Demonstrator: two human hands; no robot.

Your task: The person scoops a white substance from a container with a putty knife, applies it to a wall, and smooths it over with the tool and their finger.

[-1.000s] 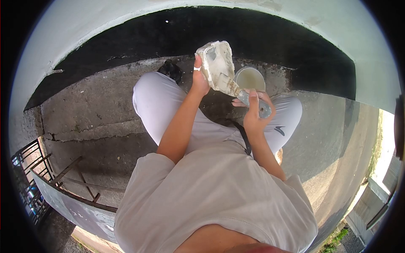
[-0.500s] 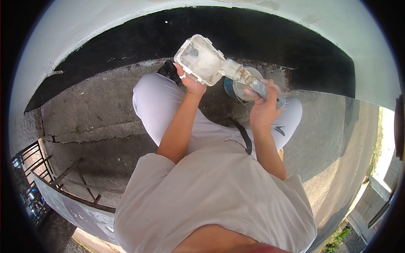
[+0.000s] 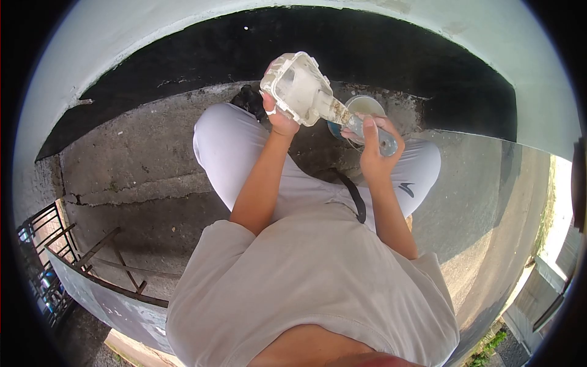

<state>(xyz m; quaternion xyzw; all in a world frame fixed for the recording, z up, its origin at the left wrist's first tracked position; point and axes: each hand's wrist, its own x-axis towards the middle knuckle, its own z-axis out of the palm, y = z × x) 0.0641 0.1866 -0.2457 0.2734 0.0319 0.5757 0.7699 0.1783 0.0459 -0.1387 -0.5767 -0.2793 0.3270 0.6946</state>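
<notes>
My left hand (image 3: 278, 116) is wrapped round a squarish plastic container (image 3: 291, 116) smeared with whitish paste, its open top tilted up toward me. In my right hand (image 3: 378, 142) is the grey handle of a putty knife (image 3: 342, 115), gripped between thumb and fingers. The knife's blade reaches into the container at its right side, and dried residue coats the blade near the handle. Paste covers part of the container's inner wall. Behind my right hand stands a white bucket (image 3: 365, 105), partly hidden by hand and knife.
Ahead is a wall with a black lower band (image 3: 202, 58) beneath pale paint. Cracked concrete (image 3: 134, 165) lies to the left, with a rusty metal frame (image 3: 119, 260) beyond it. A dark object (image 3: 247, 99) sits beside my left knee. Smooth grey pavement (image 3: 458, 183) spreads to the right.
The putty knife has moved left and deeper into the container, my right hand shifting with it. The container has shifted slightly right.
</notes>
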